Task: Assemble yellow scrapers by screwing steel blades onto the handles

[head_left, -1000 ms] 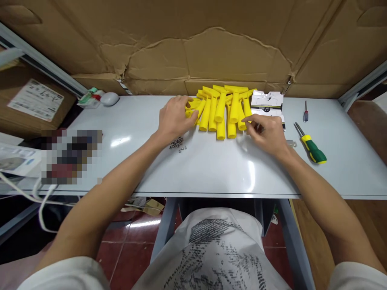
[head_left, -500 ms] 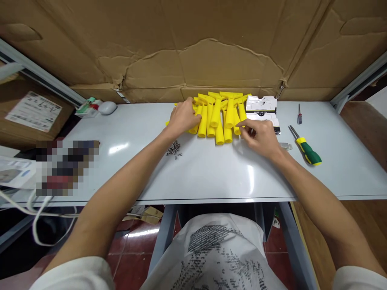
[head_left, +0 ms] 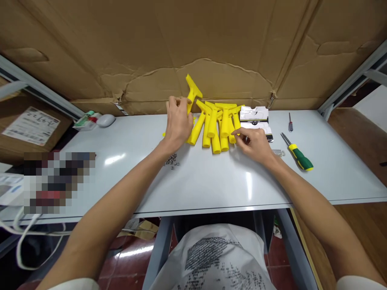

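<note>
My left hand (head_left: 179, 123) is closed round a yellow T-shaped scraper handle (head_left: 193, 90), which is raised and tilted with its wide head up. The lower part of that handle is hidden by the hand. More yellow scraper handles (head_left: 212, 125) lie in an overlapping pile between my hands, their round open ends toward me. My right hand (head_left: 255, 143) is at the pile's right edge, thumb and fingers drawn together at the end of one handle. Whether anything is pinched there is hidden. A heap of small screws (head_left: 171, 159) lies below my left hand.
White-and-black card packets (head_left: 254, 114) lie behind my right hand, and a small clear-and-metal piece (head_left: 278, 153) beside its wrist. Farther right are a green-and-yellow screwdriver (head_left: 299, 156) and a small screwdriver (head_left: 290, 123). A white mouse (head_left: 105, 120) sits back left. Cardboard (head_left: 181, 48) walls the rear.
My left hand has lifted one yellow scraper handle from the left of the pile, tipping its head upward. My right hand stays at the pile's right edge. The view has shifted slightly.
</note>
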`<state>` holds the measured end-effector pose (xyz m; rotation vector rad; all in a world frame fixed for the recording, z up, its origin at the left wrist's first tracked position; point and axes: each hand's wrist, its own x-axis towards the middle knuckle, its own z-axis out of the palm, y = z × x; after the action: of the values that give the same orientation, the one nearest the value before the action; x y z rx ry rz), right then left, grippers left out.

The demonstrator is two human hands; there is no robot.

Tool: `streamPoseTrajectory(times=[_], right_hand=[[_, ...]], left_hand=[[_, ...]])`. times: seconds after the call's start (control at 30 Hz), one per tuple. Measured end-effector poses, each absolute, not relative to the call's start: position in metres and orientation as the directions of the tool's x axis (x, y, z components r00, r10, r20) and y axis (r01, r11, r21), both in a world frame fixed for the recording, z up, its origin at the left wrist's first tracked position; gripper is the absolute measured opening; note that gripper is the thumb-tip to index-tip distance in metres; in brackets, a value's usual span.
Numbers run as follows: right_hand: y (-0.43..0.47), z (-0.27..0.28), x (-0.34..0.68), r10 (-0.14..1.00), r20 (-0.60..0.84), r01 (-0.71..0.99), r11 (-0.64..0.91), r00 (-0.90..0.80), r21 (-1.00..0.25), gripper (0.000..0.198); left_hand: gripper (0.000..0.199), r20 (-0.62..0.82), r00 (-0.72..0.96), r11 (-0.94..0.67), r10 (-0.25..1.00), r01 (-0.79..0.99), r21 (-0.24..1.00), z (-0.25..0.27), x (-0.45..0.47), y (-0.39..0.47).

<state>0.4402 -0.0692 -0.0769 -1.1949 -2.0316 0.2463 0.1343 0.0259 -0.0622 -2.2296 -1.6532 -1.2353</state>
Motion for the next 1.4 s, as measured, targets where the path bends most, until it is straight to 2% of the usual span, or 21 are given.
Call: streamPoseTrajectory(times=[0.1,0.17,0.27,0.37,0.4,0.53,0.6,0.73,0.8,0.9,0.93,1.0,1.1,1.17,1.23,1.33,1.4], right_hand=[[-0.069,-0.076,0.44,0.815,0.52,0.67,0.536,-0.254,-0.513,0.024],[-0.071,-0.073,0.438,0.796,0.569,0.648,0.547,-0.206,-0.53,0.022],[-0.074,-0.065,0.436,0.77,0.634,0.556,0.558,-0.071,-0.616,0.025],[-0.077,-0.057,0.436,0.787,0.617,0.457,0.553,-0.013,-0.697,0.042],[-0.078,-0.055,0.436,0.782,0.622,0.456,0.568,-0.04,-0.685,0.041],[-0.079,-0.05,0.44,0.68,0.676,0.492,0.709,-0.285,-0.506,0.011],[-0.08,-0.048,0.443,0.637,0.648,0.452,0.764,-0.418,-0.459,0.013],[-0.082,-0.043,0.451,0.583,0.501,0.361,0.803,-0.639,-0.474,0.013],[-0.083,-0.043,0.455,0.556,0.454,0.334,0.811,-0.696,-0.481,0.011],[-0.082,-0.046,0.462,0.552,0.394,0.364,0.811,-0.735,-0.457,0.012],[-0.081,-0.048,0.464,0.567,0.364,0.406,0.806,-0.739,-0.431,0.013],[-0.079,-0.052,0.467,0.607,0.296,0.512,0.789,-0.738,-0.34,0.015],[-0.078,-0.055,0.469,0.629,0.216,0.594,0.777,-0.747,-0.21,0.025],[-0.078,-0.056,0.468,0.616,0.215,0.594,0.787,-0.757,-0.165,0.033],[-0.078,-0.056,0.464,0.638,0.292,0.633,0.764,-0.712,-0.126,0.034],[-0.078,-0.058,0.457,0.712,0.462,0.773,0.629,-0.529,-0.086,0.026],[-0.077,-0.061,0.452,0.762,0.486,0.84,0.534,-0.428,-0.099,0.047]], left_hand=[[0.036,0.72,0.13,-0.495,0.682,0.806,0.323,-0.053,0.128,0.015],[0.039,0.722,0.181,-0.59,0.668,0.72,0.365,-0.045,0.124,0.003],[0.044,0.588,0.324,-0.662,0.741,0.498,0.56,-0.032,0.119,-0.021],[0.051,0.406,0.436,-0.582,0.803,0.424,0.695,-0.025,0.116,-0.044],[0.053,0.369,0.45,-0.558,0.814,0.427,0.712,-0.024,0.115,-0.05],[0.065,0.277,0.537,-0.546,0.797,0.444,0.711,-0.02,0.107,-0.06],[0.066,0.198,0.624,-0.559,0.756,0.458,0.691,-0.015,0.103,-0.063],[0.053,0.0,0.775,-0.558,0.632,0.455,0.694,-0.014,0.105,-0.069],[0.046,0.053,0.77,-0.591,0.635,0.441,0.675,-0.023,0.11,-0.069],[0.047,0.279,0.639,-0.678,0.717,0.543,0.496,-0.045,0.119,-0.061],[0.054,0.324,0.6,-0.679,0.731,0.596,0.428,-0.052,0.121,-0.057],[0.078,0.324,0.568,-0.654,0.756,0.671,0.349,-0.065,0.126,-0.05],[0.115,0.243,0.566,-0.616,0.788,0.716,0.328,-0.079,0.136,-0.045],[0.123,0.217,0.563,-0.603,0.797,0.729,0.324,-0.084,0.146,-0.045],[0.118,0.229,0.542,-0.588,0.809,0.744,0.317,-0.088,0.155,-0.047],[0.102,0.264,0.486,-0.551,0.833,0.774,0.313,-0.092,0.164,-0.048],[0.093,0.282,0.464,-0.538,0.84,0.779,0.321,-0.094,0.166,-0.047]])
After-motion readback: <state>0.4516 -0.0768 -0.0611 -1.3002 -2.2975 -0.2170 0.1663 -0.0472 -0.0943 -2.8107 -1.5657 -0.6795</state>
